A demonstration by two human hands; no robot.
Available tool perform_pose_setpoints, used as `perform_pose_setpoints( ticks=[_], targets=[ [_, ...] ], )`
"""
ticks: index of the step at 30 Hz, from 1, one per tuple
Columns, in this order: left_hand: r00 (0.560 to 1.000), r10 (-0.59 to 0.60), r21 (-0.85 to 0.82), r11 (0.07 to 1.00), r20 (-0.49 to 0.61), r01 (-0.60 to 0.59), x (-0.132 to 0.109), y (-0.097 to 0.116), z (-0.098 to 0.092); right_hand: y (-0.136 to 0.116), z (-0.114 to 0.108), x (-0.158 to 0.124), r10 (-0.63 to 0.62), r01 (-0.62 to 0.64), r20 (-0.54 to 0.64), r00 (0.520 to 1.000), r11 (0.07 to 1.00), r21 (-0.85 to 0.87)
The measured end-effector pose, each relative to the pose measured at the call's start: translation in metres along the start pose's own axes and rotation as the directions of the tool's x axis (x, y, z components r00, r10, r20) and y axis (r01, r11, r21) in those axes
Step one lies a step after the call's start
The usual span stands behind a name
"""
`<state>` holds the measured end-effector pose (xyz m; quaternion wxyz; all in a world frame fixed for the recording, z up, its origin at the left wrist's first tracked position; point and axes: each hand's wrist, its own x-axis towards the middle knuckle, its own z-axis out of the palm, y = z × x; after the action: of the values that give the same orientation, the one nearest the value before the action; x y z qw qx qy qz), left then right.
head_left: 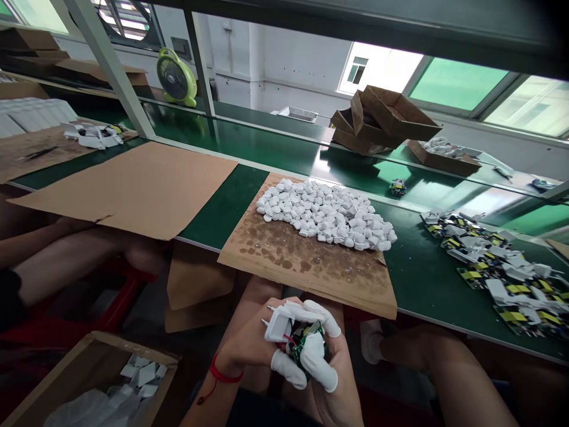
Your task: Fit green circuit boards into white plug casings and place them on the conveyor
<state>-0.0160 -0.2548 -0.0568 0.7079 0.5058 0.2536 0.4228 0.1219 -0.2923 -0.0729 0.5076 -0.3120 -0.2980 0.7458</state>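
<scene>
Both hands meet low in the middle, below the table edge, above my lap. My left hand (255, 350), a red string round its wrist, grips a white plug housing (278, 323) with two metal pins sticking out to the left. My right hand (326, 370), white finger cots on its fingertips, pinches a small green circuit board (306, 350) with red wire, pressed against the open housing. A heap of small white caps (326, 216) lies on a stained cardboard sheet (306, 264) just beyond my hands.
Circuit boards with white housings (502, 270) are spread on the green table at right. A large cardboard sheet (133, 187) lies at left. A box of white parts (111, 385) sits on the floor at lower left. Another person's legs (66, 255) are at left. A green fan (176, 77) and open cartons (382, 118) stand beyond.
</scene>
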Motion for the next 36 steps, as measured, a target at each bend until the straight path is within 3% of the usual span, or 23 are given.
perform_pose_setpoints(
  ticks=[3, 6, 12, 17, 20, 25, 29, 32, 34, 36],
  targets=[
    [0.999, 0.043, -0.015, 0.999, 0.002, -0.043, 0.000, -0.010, -0.002, 0.004, 0.001, -0.002, -0.019, 0.022, -0.075, 0.997, 0.999, 0.040],
    [0.992, 0.105, 0.001, 0.994, -0.076, -0.105, 0.001, -0.016, 0.002, 0.004, -0.003, 0.000, -0.031, 0.035, -0.103, 0.994, 0.999, 0.033],
    [0.977, 0.075, -0.126, 0.987, -0.198, -0.101, 0.011, -0.008, 0.020, -0.001, -0.018, 0.011, 0.005, -0.005, -0.001, 1.000, 1.000, 0.020],
    [0.969, 0.040, -0.101, 0.993, -0.242, -0.066, 0.013, -0.010, 0.025, -0.003, -0.013, 0.014, -0.038, 0.035, 0.017, 0.999, 0.992, 0.123],
    [0.968, -0.007, -0.113, 0.993, -0.250, -0.022, 0.006, -0.027, 0.016, -0.001, -0.010, 0.017, -0.069, 0.062, 0.043, 0.997, 0.987, 0.147],
    [0.978, -0.087, -0.163, 0.985, -0.191, 0.056, 0.004, -0.055, -0.014, 0.008, -0.010, 0.026, -0.153, 0.127, 0.108, 0.982, 0.968, 0.218],
    [0.979, -0.087, -0.240, 0.970, -0.184, 0.041, 0.014, -0.053, -0.017, 0.005, -0.006, 0.027, -0.212, 0.214, -0.024, 0.977, 0.964, 0.161],
    [0.959, 0.023, -0.212, 0.973, -0.284, -0.087, 0.016, -0.047, -0.005, 0.002, -0.007, 0.023, -0.172, 0.196, -0.150, 0.974, 0.967, 0.162],
    [0.934, 0.081, -0.145, 0.980, -0.349, -0.140, 0.016, -0.044, 0.001, 0.002, -0.009, 0.020, -0.133, 0.165, -0.168, 0.977, 0.967, 0.196],
    [0.928, 0.025, -0.124, 0.989, -0.371, -0.076, 0.016, -0.042, 0.004, 0.003, -0.011, 0.018, -0.106, 0.141, -0.166, 0.980, 0.966, 0.215]
  ],
)
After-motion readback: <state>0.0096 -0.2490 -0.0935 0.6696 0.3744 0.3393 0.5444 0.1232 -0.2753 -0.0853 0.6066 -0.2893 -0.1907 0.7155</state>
